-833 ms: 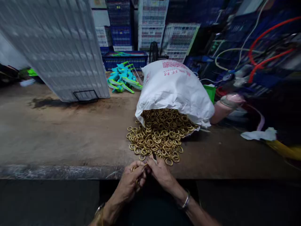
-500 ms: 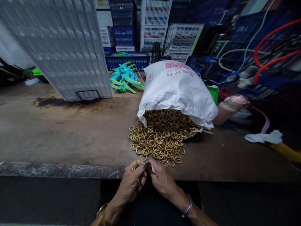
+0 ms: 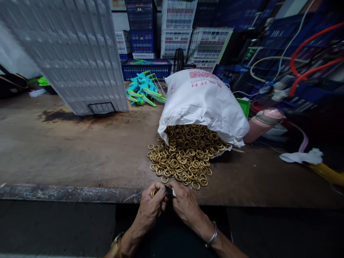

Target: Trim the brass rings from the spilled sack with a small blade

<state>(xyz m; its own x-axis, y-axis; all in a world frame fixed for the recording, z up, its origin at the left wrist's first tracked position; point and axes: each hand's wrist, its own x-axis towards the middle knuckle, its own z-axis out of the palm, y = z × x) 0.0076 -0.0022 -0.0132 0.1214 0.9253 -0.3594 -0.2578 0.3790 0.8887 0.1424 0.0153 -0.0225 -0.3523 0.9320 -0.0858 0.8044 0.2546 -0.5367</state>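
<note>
My left hand (image 3: 151, 202) is closed on brass-coloured rings (image 3: 153, 193), partly hidden by its fingers. Close beside it, my right hand (image 3: 186, 202) grips a small dark, flat, blade-like tool (image 3: 168, 190) with a white bit showing at the fingers; its exact kind is unclear. The tool's end meets the left fingertips. Both hands are at the table's front edge. Just beyond them lies a heap of brass-coloured rings (image 3: 182, 161), spilling from the open mouth of a white woven sack (image 3: 204, 96) with red print.
Turquoise and green plastic toy bows (image 3: 143, 89) lie behind, left of the sack. A ribbed translucent panel stack (image 3: 88, 64) stands on the wooden table (image 3: 80, 154). At right are a pink bottle (image 3: 263, 123) and orange hose (image 3: 298, 77). Stacked crates (image 3: 176, 39) line the back.
The view has shifted slightly, then steadied. The dark tool between my hands shows more plainly now, angled toward the left fingertips. My left hand keeps its rings.
</note>
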